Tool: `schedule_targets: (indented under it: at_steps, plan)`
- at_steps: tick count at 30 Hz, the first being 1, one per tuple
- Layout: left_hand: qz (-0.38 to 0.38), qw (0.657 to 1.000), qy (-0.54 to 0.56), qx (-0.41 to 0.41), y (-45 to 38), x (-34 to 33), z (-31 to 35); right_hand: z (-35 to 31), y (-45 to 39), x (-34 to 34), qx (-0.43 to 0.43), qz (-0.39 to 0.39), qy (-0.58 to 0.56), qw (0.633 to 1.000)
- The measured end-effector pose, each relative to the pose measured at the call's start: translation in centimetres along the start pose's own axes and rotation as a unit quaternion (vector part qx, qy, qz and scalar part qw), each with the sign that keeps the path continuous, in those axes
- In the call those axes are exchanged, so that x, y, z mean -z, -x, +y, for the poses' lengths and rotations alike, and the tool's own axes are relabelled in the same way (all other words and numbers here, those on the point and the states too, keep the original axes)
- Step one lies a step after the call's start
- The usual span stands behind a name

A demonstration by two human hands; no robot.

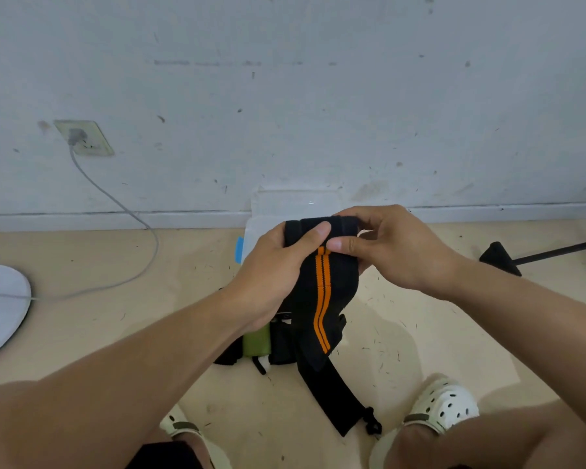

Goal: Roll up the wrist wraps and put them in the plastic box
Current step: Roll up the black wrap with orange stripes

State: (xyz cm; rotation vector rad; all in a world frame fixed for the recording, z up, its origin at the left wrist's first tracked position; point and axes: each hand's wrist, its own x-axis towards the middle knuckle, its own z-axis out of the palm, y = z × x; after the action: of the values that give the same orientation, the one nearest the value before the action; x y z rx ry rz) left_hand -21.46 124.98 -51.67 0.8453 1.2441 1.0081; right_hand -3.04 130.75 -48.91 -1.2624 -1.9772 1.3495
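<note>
While my left hand (278, 265) and right hand (393, 245) curl their fingers (318, 231) around its rolled top, the black woven wrist wrap (322, 299) with orange stripes hangs to the floor (420, 333), before the clear plastic box (285, 204).

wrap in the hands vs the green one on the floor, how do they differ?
The black wrist wrap has orange stripes; the green wrap shows olive fabric and no stripes.
The black wrist wrap is held up by the left hand and right hand, its top end being rolled; the green wrap lies on the floor.
The black wrist wrap's tail trails down long; the green wrap looks bundled, partly hidden.
Neither is in the plastic box.
</note>
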Motion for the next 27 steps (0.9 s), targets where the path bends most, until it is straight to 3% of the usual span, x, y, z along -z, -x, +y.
schedule_targets:
  at_steps: [6,9,15,21,24,27]
  plan:
    - [-0.011,1.000,0.006,0.013,0.0,-0.1,0.4,0.5,-0.1,-0.5,0.038,0.040,-0.026,0.998]
    - [-0.032,0.999,-0.001,0.043,-0.1,-0.1,0.7,1.0,0.1,-0.8,0.067,0.066,0.017,0.995]
    - [-0.007,0.999,-0.036,0.040,-0.5,0.2,1.5,1.2,0.1,-1.4,0.104,0.086,0.002,0.991]
    - [0.048,0.999,-0.024,-0.007,-0.6,0.4,1.3,0.3,0.0,-0.4,0.042,0.013,-0.044,0.998]
    - [0.044,0.999,-0.017,-0.028,-0.4,0.5,1.3,-0.1,0.0,0.2,-0.010,-0.028,-0.071,0.997]
    - [0.029,0.998,-0.024,-0.040,-0.3,0.6,1.3,-0.3,0.0,0.3,-0.009,-0.058,-0.092,0.994]
